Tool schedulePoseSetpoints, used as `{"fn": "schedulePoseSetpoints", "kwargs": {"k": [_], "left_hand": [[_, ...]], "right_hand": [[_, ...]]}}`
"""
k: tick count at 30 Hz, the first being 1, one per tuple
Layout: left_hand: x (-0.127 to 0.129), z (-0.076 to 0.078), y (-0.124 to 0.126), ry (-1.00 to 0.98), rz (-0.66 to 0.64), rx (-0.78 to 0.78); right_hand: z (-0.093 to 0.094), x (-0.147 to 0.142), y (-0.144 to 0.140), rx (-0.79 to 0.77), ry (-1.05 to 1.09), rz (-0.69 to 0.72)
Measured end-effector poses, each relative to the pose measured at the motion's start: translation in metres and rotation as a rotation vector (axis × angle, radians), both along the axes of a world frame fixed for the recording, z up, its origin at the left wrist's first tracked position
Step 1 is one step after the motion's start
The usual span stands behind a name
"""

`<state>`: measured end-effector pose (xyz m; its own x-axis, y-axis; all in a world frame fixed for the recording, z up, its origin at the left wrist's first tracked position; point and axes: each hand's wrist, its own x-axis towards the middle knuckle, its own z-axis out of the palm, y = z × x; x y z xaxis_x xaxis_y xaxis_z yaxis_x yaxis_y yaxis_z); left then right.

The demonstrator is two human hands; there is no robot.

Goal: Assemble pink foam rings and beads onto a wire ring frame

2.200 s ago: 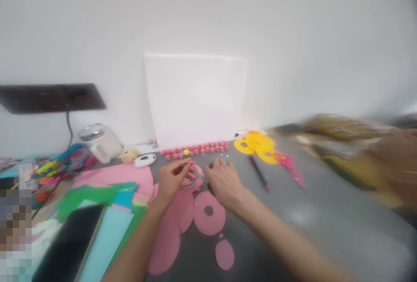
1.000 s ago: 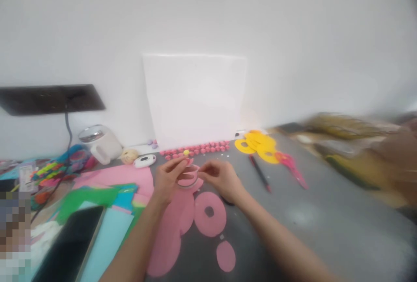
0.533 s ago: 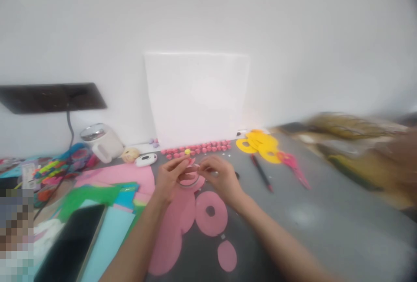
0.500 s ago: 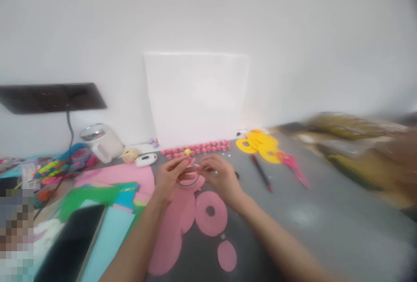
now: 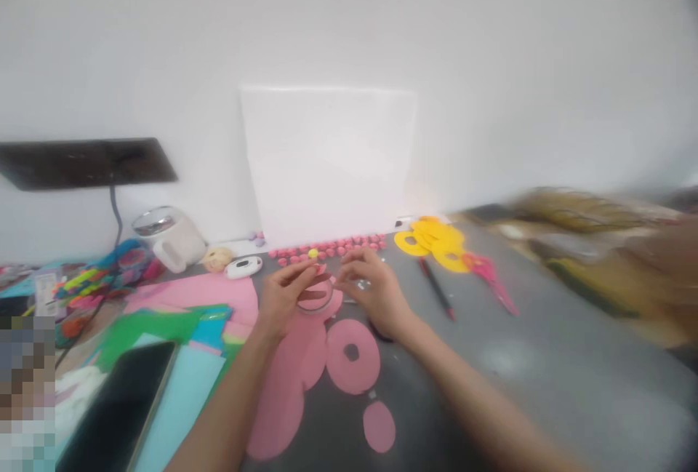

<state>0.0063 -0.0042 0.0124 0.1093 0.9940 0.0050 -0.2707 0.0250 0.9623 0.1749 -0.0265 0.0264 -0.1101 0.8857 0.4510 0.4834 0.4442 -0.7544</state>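
Note:
My left hand (image 5: pixel 283 299) is closed, thumb and fingers pinching a small pink paper piece (image 5: pixel 321 268), mostly covered by the fingertips. Just to its right, my right hand (image 5: pixel 375 294) has curled fingers with the tips brought together; whatever they hold is too small to make out. A clear ring like a tape roll (image 5: pixel 316 310) lies below the fingertips on pink paper. Beneath my hands spread rounded pink paper cutouts (image 5: pixel 278 414). Nearer me are a pink paper ring (image 5: pixel 354 377) and a small pink oval (image 5: pixel 379 427).
Rows of small pink rolled pieces (image 5: pixel 349 248) line a white board (image 5: pixel 330 166) against the wall. Yellow paper rings (image 5: pixel 436 239), a dark pencil (image 5: pixel 436 289) and pink scissors (image 5: pixel 494 286) lie right. Left are a phone (image 5: pixel 120 406), coloured sheets (image 5: pixel 158 323) and a white cup-like appliance (image 5: pixel 171 239).
My right hand has drawn slightly right and its upper fingers have lifted from the left fingertips. My left hand stays nearly in place with the pink paper piece.

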Motion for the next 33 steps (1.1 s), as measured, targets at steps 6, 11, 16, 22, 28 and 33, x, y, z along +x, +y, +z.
{"fn": "schedulePoseSetpoints", "kwargs": {"k": [6,11,16,22,28,33], "left_hand": [[0.001,0.001,-0.003,0.234,0.004,0.153],[0.002,0.006,-0.007,0.344,-0.013,0.204],[0.001,0.007,-0.008,0.344,-0.031,0.213],[0.001,0.007,-0.007,0.318,-0.031,0.188],[0.002,0.009,-0.008,0.302,-0.057,0.183],[0.002,0.006,-0.009,0.352,-0.056,0.207]], "right_hand": [[0.029,0.018,0.015,-0.338,0.099,0.233],[0.041,0.018,0.016,-0.449,0.014,0.262],[0.034,0.015,0.017,-0.463,0.008,0.253],[0.032,0.016,0.018,-0.498,0.04,0.249],[0.033,0.017,0.018,-0.579,0.084,0.221],[0.028,0.015,0.017,-0.65,0.252,0.223]]}}
